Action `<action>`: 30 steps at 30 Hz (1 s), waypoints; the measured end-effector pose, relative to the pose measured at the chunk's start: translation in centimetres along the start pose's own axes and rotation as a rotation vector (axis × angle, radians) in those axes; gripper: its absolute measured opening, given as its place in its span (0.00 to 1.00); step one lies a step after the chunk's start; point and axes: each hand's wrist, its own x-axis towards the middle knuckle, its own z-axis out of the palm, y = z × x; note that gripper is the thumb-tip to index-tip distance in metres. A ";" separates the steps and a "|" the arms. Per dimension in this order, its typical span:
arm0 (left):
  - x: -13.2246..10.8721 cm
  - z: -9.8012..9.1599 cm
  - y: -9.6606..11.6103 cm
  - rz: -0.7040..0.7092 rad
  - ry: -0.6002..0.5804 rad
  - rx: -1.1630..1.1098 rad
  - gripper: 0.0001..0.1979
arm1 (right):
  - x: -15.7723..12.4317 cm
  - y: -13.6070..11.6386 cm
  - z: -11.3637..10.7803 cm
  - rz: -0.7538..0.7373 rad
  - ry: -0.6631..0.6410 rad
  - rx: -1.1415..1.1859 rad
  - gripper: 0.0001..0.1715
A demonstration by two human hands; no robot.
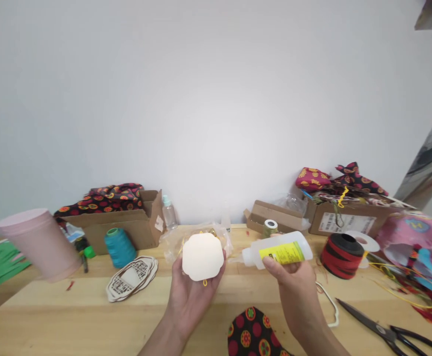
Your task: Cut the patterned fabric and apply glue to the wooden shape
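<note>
My left hand (197, 291) is closed round the edges of a cream scalloped plaque (203, 257), held flat side toward me. Small yellow cord loops stick out at its top and bottom. To the right, my right hand (295, 282) grips a translucent white squeeze bottle (301, 242) with a yellow label. The bottle lies nearly level, its narrow nozzle pointing left at the plaque with a small gap between them. Beneath the hands, a piece of dark floral fabric (253, 336) lies at the table's front.
On the left are cut wooden plaques (132, 279), a blue thread cone (120, 248), a pink canister (39, 242) and a cardboard box (115, 230) of fabric. Black-handled scissors (377, 326), a red-and-black ribbon spool (341, 256) and another box (345, 220) stand on the right.
</note>
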 end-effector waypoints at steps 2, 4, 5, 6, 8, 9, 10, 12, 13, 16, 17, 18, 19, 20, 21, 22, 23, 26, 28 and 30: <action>0.0 0.0 0.0 -0.011 0.011 0.014 0.17 | -0.7 0.1 0.6 0.034 -0.002 0.003 0.30; 0.0 0.2 -0.2 -0.025 0.055 0.020 0.16 | -1.5 0.0 1.2 0.054 0.005 -0.029 0.29; 0.0 0.4 -0.4 -0.035 0.083 0.021 0.16 | -1.9 0.0 1.5 0.048 0.005 -0.057 0.28; -0.1 0.5 -0.7 -0.049 0.107 0.021 0.16 | -2.3 -0.1 1.8 0.031 -0.005 -0.086 0.27; -0.1 0.8 -1.3 -0.095 0.138 0.027 0.17 | -3.0 -0.3 2.2 0.002 -0.050 -0.130 0.24; -0.1 0.9 -1.6 -0.118 0.154 0.033 0.18 | -3.3 -0.4 2.3 -0.002 -0.078 -0.140 0.23; -0.2 1.0 -1.9 -0.142 0.170 0.041 0.19 | -3.5 -0.5 2.3 0.000 -0.102 -0.143 0.22; -0.2 1.2 -2.4 -0.183 0.199 0.058 0.20 | -3.7 -0.6 2.2 0.001 -0.146 -0.143 0.22; -0.2 1.3 -2.6 -0.197 0.211 0.067 0.20 | -3.7 -0.6 2.1 -0.008 -0.166 -0.143 0.22; -0.3 1.6 -3.1 -0.213 0.245 0.092 0.19 | -3.4 -0.6 1.7 -0.058 -0.216 -0.139 0.22; -0.3 1.7 -3.1 -0.213 0.255 0.099 0.18 | -3.3 -0.6 1.6 -0.080 -0.231 -0.143 0.22; -0.3 1.7 -3.2 -0.213 0.265 0.107 0.18 | -3.2 -0.6 1.4 -0.103 -0.254 -0.150 0.22; -0.3 1.7 -3.2 -0.214 0.275 0.113 0.18 | -3.1 -0.6 1.3 -0.127 -0.285 -0.158 0.23; -0.3 1.7 -3.2 -0.218 0.284 0.120 0.18 | -3.1 -0.6 1.2 -0.146 -0.320 -0.164 0.23; -0.3 1.7 -3.2 -0.222 0.292 0.125 0.18 | -3.0 -0.6 1.1 -0.158 -0.351 -0.169 0.24; -0.4 1.7 -3.2 -0.226 0.299 0.129 0.18 | -3.0 -0.7 1.1 -0.169 -0.370 -0.171 0.24; -0.4 1.8 -3.3 -0.230 0.305 0.132 0.18 | -3.0 -0.7 1.1 -0.184 -0.375 -0.172 0.25; -0.5 1.9 -3.4 -0.241 0.306 0.136 0.16 | -2.8 -0.7 1.0 -0.254 -0.360 -0.186 0.27; -0.5 1.9 -3.5 -0.255 0.306 0.136 0.15 | -2.7 -0.7 1.0 -0.280 -0.367 -0.166 0.28; -0.5 1.9 -3.5 -0.269 0.312 0.137 0.16 | -2.7 -0.7 0.9 -0.281 -0.396 -0.149 0.27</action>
